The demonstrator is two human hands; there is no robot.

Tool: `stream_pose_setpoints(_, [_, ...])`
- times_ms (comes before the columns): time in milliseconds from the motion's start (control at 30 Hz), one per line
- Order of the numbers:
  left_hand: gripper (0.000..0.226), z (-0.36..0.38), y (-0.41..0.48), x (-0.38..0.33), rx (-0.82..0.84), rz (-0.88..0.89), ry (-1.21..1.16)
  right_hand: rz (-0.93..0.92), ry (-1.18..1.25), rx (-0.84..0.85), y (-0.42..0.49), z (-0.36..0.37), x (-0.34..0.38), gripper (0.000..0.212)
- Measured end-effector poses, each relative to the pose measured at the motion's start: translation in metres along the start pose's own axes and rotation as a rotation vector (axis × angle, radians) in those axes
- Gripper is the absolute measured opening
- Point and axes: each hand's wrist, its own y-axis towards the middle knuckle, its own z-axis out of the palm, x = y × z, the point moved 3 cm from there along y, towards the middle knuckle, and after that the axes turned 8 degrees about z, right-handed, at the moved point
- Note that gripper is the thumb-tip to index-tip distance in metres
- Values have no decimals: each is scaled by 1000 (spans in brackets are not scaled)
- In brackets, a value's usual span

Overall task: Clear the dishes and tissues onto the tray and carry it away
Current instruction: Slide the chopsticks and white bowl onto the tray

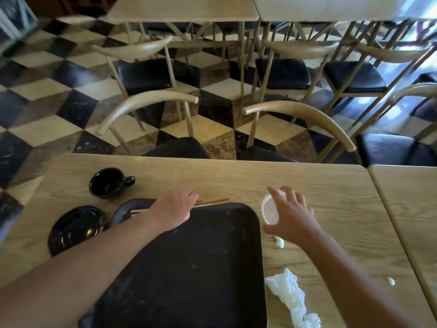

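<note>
Take the black rectangular tray in front of you as your landmark; it lies flat on the pale wooden table with nothing on it. Well to its left sits a glossy black round plate, and just beside that, touching the tray's far-left corner or nearly so, a dark grey shallow plate. Farther back from those two, left of the tray's far edge, stands a black ceramic cup with a side handle, upright and apart from the plates.

Your left hand reaches across the tray's far-left corner, its fingers curled at a pair of thin wooden chopsticks that run along the tray's far edge and onto the grey plate; whether they have closed on the sticks you cannot tell, since the hand hides them.

Just right of the tray's far-right corner, your right hand is clamped around a small white plastic cup, tilted with its mouth facing the tray. Near the tray's right edge lies a small white tissue scrap, and beside the near-right corner a crumpled white tissue on the table.
</note>
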Motion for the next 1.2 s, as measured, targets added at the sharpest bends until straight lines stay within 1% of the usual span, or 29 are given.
stream_pose_setpoints(133, [30,-1,-28,-12,-6,5,4,-22,12,14,-24,6,9,107])
stream_pose_setpoints(233, [30,2,-40,-18,4,10,-39,-24,29,23,-36,14,17,107])
stream_pose_setpoints(367, [29,17,-46,-17,65,59,-20,-14,9,40,-39,27,33,106])
stream_pose_setpoints(567, [37,55,-46,-13,204,155,-17,28,8,94,-40,56,52,111])
stream_pose_setpoints(700, [36,73,-40,-5,257,171,-4,44,8,119,-39,75,61,112])
stream_pose_setpoints(800, [38,83,-31,2,261,169,3,66,11,117,-35,83,67,111])
stream_pose_setpoints(1033, [39,95,-16,14,238,165,-65,111,46,107,-29,99,77,110])
stream_pose_setpoints(1200, [37,92,-5,19,204,144,-40,124,55,105,-28,104,80,110])
